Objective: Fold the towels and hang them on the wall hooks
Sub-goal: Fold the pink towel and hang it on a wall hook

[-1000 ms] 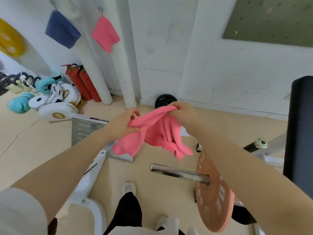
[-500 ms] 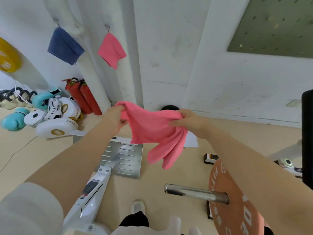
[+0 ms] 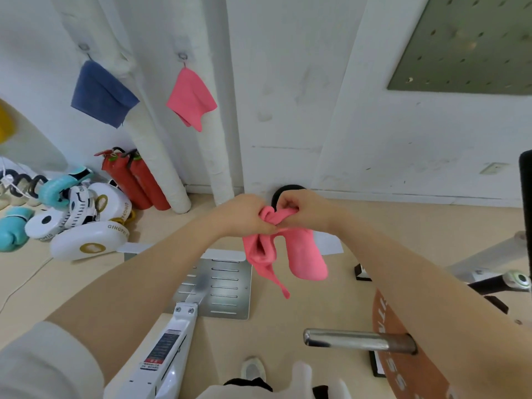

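Note:
A pink towel (image 3: 305,254) hangs in two loose lobes from both of my hands in front of me. My left hand (image 3: 244,216) grips its top edge, and my right hand (image 3: 302,208) pinches the same edge right beside it, the two hands touching. On the white wall a blue towel (image 3: 100,95) hangs from the left hook (image 3: 84,48). A second pink towel (image 3: 191,97) hangs from the hook (image 3: 182,56) to its right.
White padded pipes (image 3: 155,145) run down the wall. Two red fire extinguishers (image 3: 135,180) and boxing pads and gloves (image 3: 80,220) lie at the left. A metal machine base (image 3: 221,286), a barbell sleeve (image 3: 357,339) with an orange plate (image 3: 403,361), and a green pegboard (image 3: 472,44) are nearby.
My hands have come together, bringing the two held ends of the pink towel against each other, so the spread cloth now hangs doubled. The view has tilted up toward the wall.

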`<state>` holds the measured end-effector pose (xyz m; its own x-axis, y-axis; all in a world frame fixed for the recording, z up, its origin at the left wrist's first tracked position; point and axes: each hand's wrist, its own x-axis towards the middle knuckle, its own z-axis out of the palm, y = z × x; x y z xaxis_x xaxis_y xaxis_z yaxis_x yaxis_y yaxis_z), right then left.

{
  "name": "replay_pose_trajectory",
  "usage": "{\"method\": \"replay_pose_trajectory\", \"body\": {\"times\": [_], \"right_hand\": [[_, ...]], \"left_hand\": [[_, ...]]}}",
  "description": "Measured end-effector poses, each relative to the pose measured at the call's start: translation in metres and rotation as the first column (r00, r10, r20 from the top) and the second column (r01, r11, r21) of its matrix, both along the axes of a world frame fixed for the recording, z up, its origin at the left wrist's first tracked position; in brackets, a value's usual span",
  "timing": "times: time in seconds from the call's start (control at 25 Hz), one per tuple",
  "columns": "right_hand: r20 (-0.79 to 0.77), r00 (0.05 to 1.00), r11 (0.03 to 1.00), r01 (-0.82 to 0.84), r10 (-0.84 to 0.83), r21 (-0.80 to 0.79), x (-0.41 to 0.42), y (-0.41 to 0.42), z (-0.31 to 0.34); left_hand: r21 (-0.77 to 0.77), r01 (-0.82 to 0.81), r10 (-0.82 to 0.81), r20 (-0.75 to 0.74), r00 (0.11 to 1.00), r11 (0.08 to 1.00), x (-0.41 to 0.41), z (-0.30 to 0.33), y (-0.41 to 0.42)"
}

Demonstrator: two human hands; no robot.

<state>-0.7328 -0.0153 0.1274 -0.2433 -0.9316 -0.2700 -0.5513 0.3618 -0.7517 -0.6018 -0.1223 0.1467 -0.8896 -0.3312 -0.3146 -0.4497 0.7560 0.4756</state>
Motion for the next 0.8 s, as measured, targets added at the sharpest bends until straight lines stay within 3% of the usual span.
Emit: {"method": "replay_pose_trajectory", "body": {"times": [0.08,0.2,0.28,0.36,0.44,0.48,0.52,0.6,0.72,0.8], "right_hand": [[0.056,0.998,0.999,-0.012,0.009,0.051,0.001,0.001,0.002],[0.268,0.963,0.995,-0.015,-0.013,0.1,-0.001,0.006,0.006],[0.238,0.969,0.995,0.037,-0.059,0.097,-0.005,0.005,0.004],[0.145,0.987,0.996,0.064,-0.072,0.055,-0.002,-0.001,0.001],[0.076,0.997,0.999,0.004,-0.007,0.045,0.006,-0.011,0.0],[0.072,0.997,0.999,-0.033,0.03,0.039,0.011,-0.015,0.001],[0.094,0.994,0.998,-0.057,0.055,0.025,0.015,-0.016,0.005],[0.197,0.979,0.999,-0.051,0.05,0.001,0.014,-0.013,0.014],[0.279,0.96,1.0,0.015,-0.011,-0.011,0.001,0.004,0.021],[0.218,0.976,0.999,0.017,-0.011,-0.029,-0.007,0.015,0.018]], "left_hand": [[-0.139,-0.005,-0.003,-0.053,0.999,0.99,0.004,0.0,-0.014],[-0.283,-0.227,0.209,-0.09,0.974,0.932,0.017,-0.015,-0.049],[-0.332,-0.283,0.32,0.062,0.945,0.9,0.029,-0.025,-0.066],[-0.225,-0.225,0.268,0.187,0.945,0.948,0.033,-0.025,-0.065],[0.012,-0.128,0.127,0.07,0.989,0.992,0.024,-0.015,-0.048],[0.058,-0.049,0.05,-0.005,0.999,0.997,0.016,-0.01,-0.039],[0.041,0.043,-0.04,-0.07,0.997,0.998,0.009,-0.006,-0.029],[-0.053,0.113,-0.116,-0.057,0.992,0.992,-0.002,-0.002,-0.018],[-0.129,0.051,-0.058,-0.051,0.997,0.99,-0.007,-0.007,-0.016],[-0.207,-0.066,0.036,-0.143,0.989,0.976,-0.008,-0.013,-0.015]]}}
